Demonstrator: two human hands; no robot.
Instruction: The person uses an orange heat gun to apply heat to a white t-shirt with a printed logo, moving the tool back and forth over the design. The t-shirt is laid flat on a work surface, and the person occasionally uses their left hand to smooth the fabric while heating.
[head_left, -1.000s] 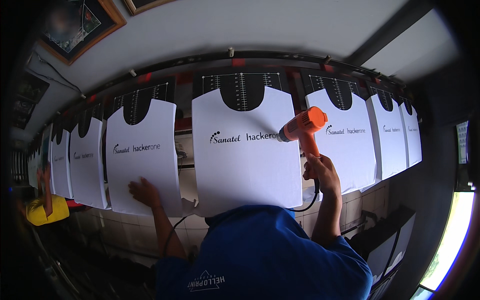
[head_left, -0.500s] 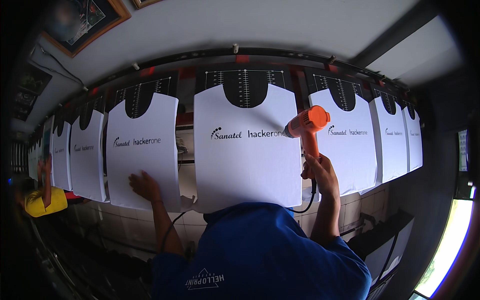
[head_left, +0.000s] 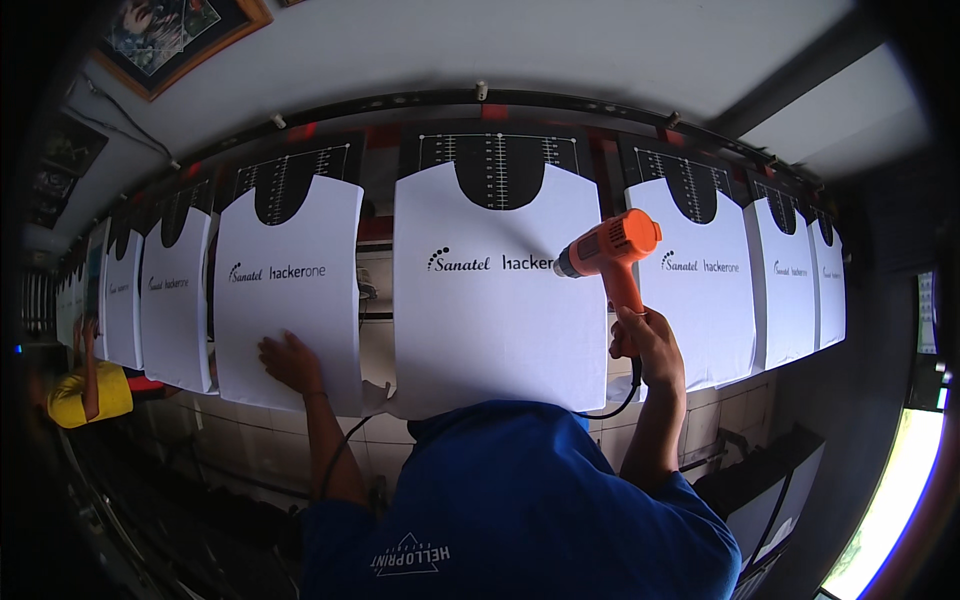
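Note:
An orange heat gun (head_left: 612, 250) is gripped by its handle in my right hand (head_left: 648, 345). Its dark nozzle points left, over the print on the chest of the white T-shirt (head_left: 500, 340) in the middle. That shirt lies spread on a black board (head_left: 500, 185) with white ruler marks at its neck. My left hand (head_left: 290, 362) rests with fingers spread on the lower part of the white T-shirt (head_left: 285, 225) to the left. A black cord (head_left: 633, 388) hangs from the heat gun's handle.
More printed white T-shirts (head_left: 690, 310) lie on boards in a row to both sides. Behind them runs a dark rail (head_left: 560, 100) along the wall. At far left is a person in a yellow shirt (head_left: 92, 397). Another black cord (head_left: 345, 440) passes by my left forearm.
The heat gun's nozzle has shifted slightly left across the middle shirt's print. My left hand remains on the left shirt. The whole view has shifted a little.

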